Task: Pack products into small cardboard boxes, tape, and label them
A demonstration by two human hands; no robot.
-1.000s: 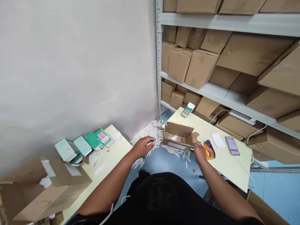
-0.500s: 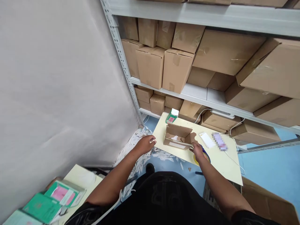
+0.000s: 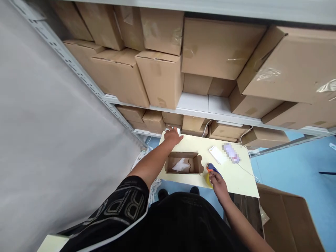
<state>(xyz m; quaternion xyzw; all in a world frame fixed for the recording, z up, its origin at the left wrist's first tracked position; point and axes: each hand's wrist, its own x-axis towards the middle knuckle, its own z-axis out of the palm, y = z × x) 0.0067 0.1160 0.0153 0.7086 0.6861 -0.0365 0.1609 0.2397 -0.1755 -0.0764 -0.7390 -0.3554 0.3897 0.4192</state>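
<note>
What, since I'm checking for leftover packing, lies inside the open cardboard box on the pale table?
A crumpled white piece lies in the cardboard box, with brown cardboard showing around it. What is directly beneath the white piece is covered and cannot be seen.

L sleeve (image 3: 126,185), blk, lower L of frame: lg outlined letters (image 3: 134,209), greyish. One approx. "R" or "B", adjacent one poss. "P"; remainder distorted by folds, full wording not determinable. White flat item (image 3: 217,155), R of ctr: sm. orange mark nr upper L end, too sm. to read. Pixelated item (image 3: 231,153), immed. R of same: surface obscured, any txt illegible. Legible brand/no. confirmed: nil.
</note>
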